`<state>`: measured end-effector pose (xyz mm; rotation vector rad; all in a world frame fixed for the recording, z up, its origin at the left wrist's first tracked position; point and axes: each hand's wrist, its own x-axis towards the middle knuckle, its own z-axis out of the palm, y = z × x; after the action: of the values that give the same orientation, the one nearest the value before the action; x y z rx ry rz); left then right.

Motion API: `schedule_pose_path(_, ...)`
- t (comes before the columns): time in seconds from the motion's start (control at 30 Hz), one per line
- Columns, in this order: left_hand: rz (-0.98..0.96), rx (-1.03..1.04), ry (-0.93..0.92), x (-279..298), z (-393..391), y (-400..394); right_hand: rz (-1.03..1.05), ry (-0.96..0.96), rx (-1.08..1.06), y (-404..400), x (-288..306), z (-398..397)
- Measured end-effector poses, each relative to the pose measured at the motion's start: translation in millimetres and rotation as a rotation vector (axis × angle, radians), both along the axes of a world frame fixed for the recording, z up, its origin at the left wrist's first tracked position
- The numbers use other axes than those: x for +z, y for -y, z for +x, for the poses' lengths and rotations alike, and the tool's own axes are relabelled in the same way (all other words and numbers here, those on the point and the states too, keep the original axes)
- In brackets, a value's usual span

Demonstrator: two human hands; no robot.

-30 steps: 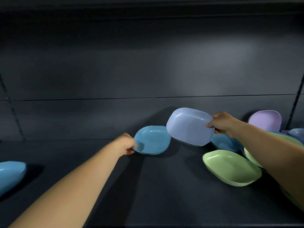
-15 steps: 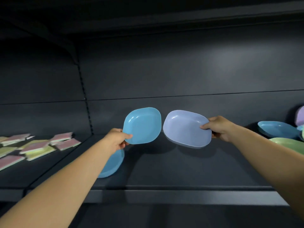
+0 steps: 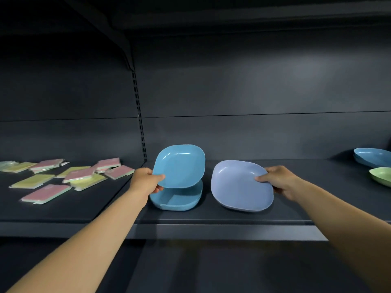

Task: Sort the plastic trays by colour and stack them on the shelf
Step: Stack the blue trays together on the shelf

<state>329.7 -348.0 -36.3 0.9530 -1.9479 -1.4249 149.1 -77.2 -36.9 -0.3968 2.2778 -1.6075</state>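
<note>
Shelf (image 3: 232, 216): dark board, bearing the trays in its right bay and flat packets in its left bay.
Blue stack (image 3: 175, 200): sitting on the shelf just right of the slotted upright (image 3: 140, 132), hollow side up; how many trays are nesting in it I cannot tell.
Blue tray (image 3: 179, 164): tilting up over the blue stack, hollow facing the camera; square with rounded corners and a glossy rim.
Left hand (image 3: 146, 182): pinching the blue tray's near-left corner, thumb lying on the inside.
Lilac tray (image 3: 241, 186): lying just right of the blue stack, tipped slightly; pale lilac-blue, same shape.
Right hand (image 3: 277, 182): gripping the lilac tray's right edge, thumb over the rim.
Far right: more blue trays (image 3: 372, 157) and a green tray (image 3: 380, 176) sitting at the frame edge.
Packets (image 3: 63, 176): pink and yellow-green, lying scattered.
</note>
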Motion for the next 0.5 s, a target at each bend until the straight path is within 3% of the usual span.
schedule_pose_path(0.13, -0.092, 0.005, 0.113, -7.6, 1.1, -0.8, 0.049, 0.029, -0.03, -4.4, -12.2, -4.1)
schedule_pose_path(0.5, -0.154, 0.03, 0.181, -9.0, 7.5, 1.4, 0.097, 0.026, -0.109, 10.0, -23.2, -5.1)
